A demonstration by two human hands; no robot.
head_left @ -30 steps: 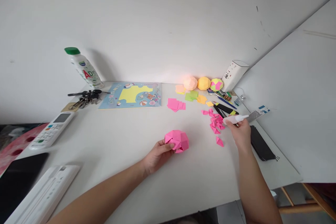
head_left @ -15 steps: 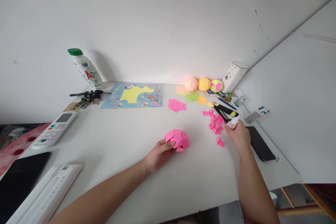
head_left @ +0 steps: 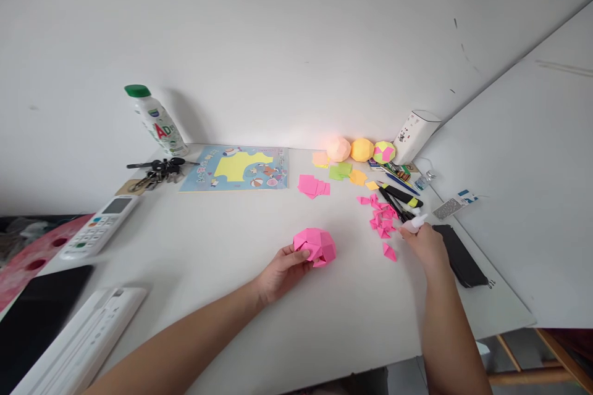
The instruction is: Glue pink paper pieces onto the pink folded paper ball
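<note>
My left hand (head_left: pixel 288 268) is closed on a pink folded-paper ball (head_left: pixel 315 244), thumb on its near side, just above the desk. The ball has gaps along its lower edge. Over on the right, my right hand (head_left: pixel 427 245) grips a small white glue bottle (head_left: pixel 414 223) with a pointed nozzle. Its fingertips are close to a pile of pink folded paper pieces (head_left: pixel 382 217). One loose pink piece (head_left: pixel 389 252) lies nearer to me. Beyond the bottle are a black-and-yellow cutter (head_left: pixel 404 196) and other dark tools, partly hidden.
Three finished paper balls (head_left: pixel 362 150) stand against the wall beside a white box (head_left: pixel 416 137). Sticky-note squares (head_left: pixel 313 186) lie in front of them. A black pouch (head_left: pixel 461 256) is right of my right hand. Keys (head_left: pixel 162 171), a remote (head_left: pixel 99 227) and a bottle (head_left: pixel 157 123) are at left.
My right hand has moved slightly right and toward me with the glue bottle, away from the dark tools. My left hand still holds the pink ball in place. The view has shifted slightly.
</note>
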